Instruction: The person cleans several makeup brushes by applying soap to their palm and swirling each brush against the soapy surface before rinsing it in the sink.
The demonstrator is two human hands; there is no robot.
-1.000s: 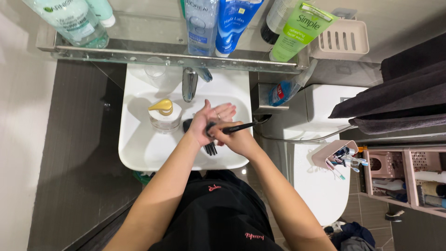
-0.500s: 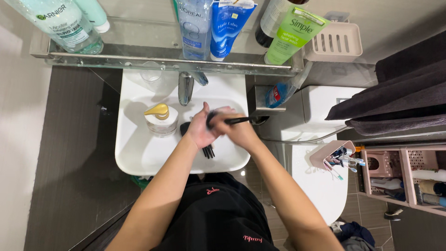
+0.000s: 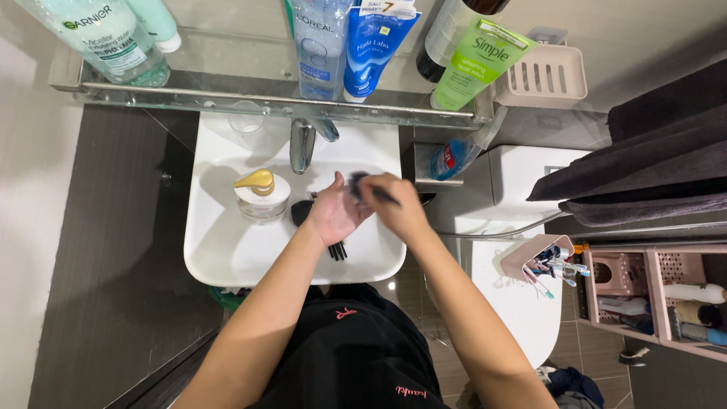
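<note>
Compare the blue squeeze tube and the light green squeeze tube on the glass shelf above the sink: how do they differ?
The blue squeeze tube is blue with a white top; the light green squeeze tube is pale green throughout. The blue tube stands nearly straight in the view, while the green tube leans to the right. The blue tube sits nearer the tap, the green tube at the shelf's right end. Both rest on the glass shelf.

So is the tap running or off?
Cannot tell: no stream shows below the faucet, but the hands blur the view there.
</note>
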